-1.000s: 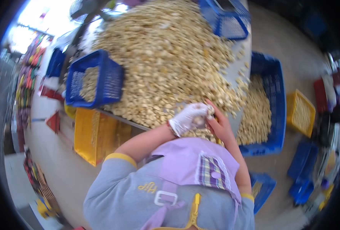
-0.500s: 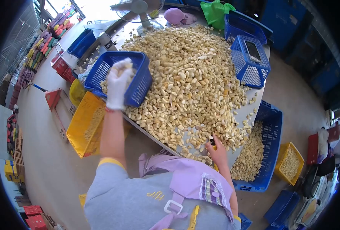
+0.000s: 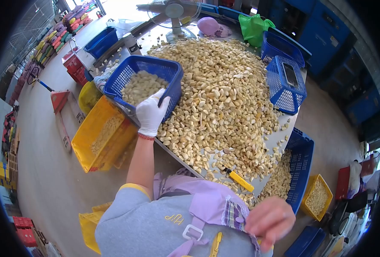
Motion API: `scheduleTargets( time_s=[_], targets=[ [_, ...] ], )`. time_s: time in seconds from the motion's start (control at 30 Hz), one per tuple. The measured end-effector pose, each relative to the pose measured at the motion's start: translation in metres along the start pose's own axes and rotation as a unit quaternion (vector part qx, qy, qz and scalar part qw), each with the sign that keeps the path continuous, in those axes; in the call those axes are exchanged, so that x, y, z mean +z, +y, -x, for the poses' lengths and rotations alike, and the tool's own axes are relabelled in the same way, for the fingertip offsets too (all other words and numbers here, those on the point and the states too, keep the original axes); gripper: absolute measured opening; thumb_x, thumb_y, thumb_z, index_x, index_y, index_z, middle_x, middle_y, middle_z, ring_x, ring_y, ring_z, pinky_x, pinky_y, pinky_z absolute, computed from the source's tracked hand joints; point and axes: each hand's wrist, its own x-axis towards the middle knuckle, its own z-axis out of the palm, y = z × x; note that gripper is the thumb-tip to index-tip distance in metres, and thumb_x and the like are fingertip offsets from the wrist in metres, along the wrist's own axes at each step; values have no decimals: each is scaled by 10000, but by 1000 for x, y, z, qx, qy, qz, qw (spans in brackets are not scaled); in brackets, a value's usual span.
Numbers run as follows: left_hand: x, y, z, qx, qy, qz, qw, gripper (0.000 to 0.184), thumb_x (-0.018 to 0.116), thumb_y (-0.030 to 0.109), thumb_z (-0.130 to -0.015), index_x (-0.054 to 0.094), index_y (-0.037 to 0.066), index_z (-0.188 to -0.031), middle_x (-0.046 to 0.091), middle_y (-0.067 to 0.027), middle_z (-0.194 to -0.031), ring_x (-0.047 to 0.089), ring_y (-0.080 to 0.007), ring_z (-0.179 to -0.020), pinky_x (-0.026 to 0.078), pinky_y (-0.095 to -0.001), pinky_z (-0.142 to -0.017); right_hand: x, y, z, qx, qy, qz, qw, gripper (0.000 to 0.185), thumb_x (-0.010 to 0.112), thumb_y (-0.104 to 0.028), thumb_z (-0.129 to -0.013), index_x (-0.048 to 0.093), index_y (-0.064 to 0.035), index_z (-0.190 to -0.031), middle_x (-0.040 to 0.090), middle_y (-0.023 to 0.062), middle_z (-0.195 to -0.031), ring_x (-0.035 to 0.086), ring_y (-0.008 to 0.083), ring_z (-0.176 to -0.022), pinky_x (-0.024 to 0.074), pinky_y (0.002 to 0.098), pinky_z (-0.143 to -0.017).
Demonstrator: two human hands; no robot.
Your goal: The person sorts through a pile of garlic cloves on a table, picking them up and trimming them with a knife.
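My left hand [image 3: 151,113], in a white glove, is closed on the near rim of a blue basket [image 3: 176,83]. Pale pieces [image 3: 143,88] fill part of that basket, which rests at the table's left edge. Bare and blurred, my right hand [image 3: 270,220] hovers by the apron [image 3: 215,203] with its fingers curled; whether it holds anything cannot be made out. A yellow-handled knife [image 3: 241,180] lies at the table's near edge, beside a large heap of pale pieces [image 3: 224,98].
Below the table's right side stands a large blue crate [image 3: 301,165]; a yellow bin [image 3: 87,147] is below left. On the table are a fan [image 3: 174,12], a green bag [image 3: 255,29] and a blue basket with a phone [image 3: 286,88] on it. A pallet jack [image 3: 60,103] stands left.
My left hand has gone from the heap to inside the blue basket, then down to its rim. My right hand has left the knife on the table and moved back toward the body.
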Motion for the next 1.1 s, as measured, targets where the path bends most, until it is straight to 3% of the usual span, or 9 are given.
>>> scheduleTargets(
  time_s=[0.1,0.4,0.53,0.63,0.73,0.83,0.9,0.93,1.1],
  targets=[
    [-4,1,1,9,-10,-25,1000,291,648,331,-814,703,131,-1017,675,-85,-741,618,-237,-584,475,-335,-566,22,-10,-43,-15,-79,8,997,441,684,-243,-839,539,-105,-1232,649,161,-904,624,249,-661,510,338,-554],
    [-5,5,0,12,16,8,1000,250,644,281,-818,705,120,-999,681,-82,-761,629,-241,-599,484,-339,-587,46,-16,-61,-66,-16,33,997,140,620,-135,-865,568,-27,-938,638,172,-811,613,242,-599,492,323,-510],
    [-4,3,1,9,14,15,1000,259,646,287,-822,704,118,-1009,695,-96,-830,658,-240,-660,507,-323,-635,27,-13,-37,32,-77,-75,994,366,551,-107,-898,385,67,-1174,575,345,-923,617,430,-772,526,480,-583],
    [-1,1,3,11,11,10,1000,275,628,337,-844,706,135,-1013,697,-79,-875,663,-247,-692,508,-338,-638,44,-18,-37,26,33,-13,999,276,531,-91,-895,405,56,-1092,584,320,-873,611,432,-714,500,514,-541],
    [-3,5,4,1,-18,-35,999,277,599,360,-869,702,162,-1032,697,-71,-880,663,-247,-697,508,-334,-628,59,-22,-32,-1,38,117,992,179,631,-136,-864,566,12,-941,634,161,-922,648,303,-751,551,374,-663],
    [2,2,5,2,-14,-16,1000,285,580,372,-881,701,168,-1038,698,-76,-869,665,-248,-685,511,-346,-611,60,-33,-32,27,32,144,989,209,602,-142,-879,558,27,-993,635,145,-939,643,305,-788,543,367,-714],
    [-5,9,4,-9,-28,-24,999,289,576,376,-884,701,166,-1037,698,-79,-844,666,-253,-681,514,-347,-611,78,-17,-55,-143,274,137,941,176,636,-177,-867,552,-23,-864,627,167,-708,590,239,-509,479,318,-437],
    [-4,10,4,-16,-24,-16,999,294,572,394,-885,694,189,-1056,697,-85,-834,663,-270,-680,511,-358,-607,83,-17,-62,-166,318,131,924,185,638,-183,-868,551,-21,-851,627,170,-694,589,240,-495,479,317,-426],
    [3,-2,5,1,-47,-58,997,366,515,490,-893,678,231,-1095,695,-95,-839,657,-302,-681,499,-403,-602,79,-46,-34,-105,213,66,969,188,561,-111,-883,470,34,-961,593,277,-822,614,384,-653,507,472,-516]
  ],
)
